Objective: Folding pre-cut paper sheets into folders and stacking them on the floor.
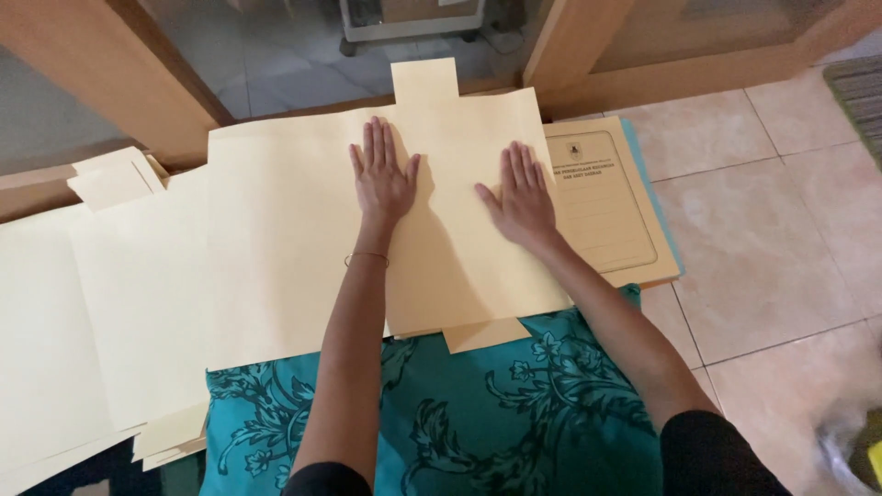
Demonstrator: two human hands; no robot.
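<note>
Both my left hand (383,179) and right hand (521,196) are open, flat on the manila folder sheet (303,230); I'd press evenly outward so it creases clean.

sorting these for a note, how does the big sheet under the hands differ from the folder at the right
The big sheet is blank and lies spread out wide; the folder at the right is smaller and bears a printed frame with lines. Both hands, left hand and right hand, press flat on the sheet; the folder is untouched, partly tucked under the sheet's edge. Both are the same pale yellow-tan card.
</note>
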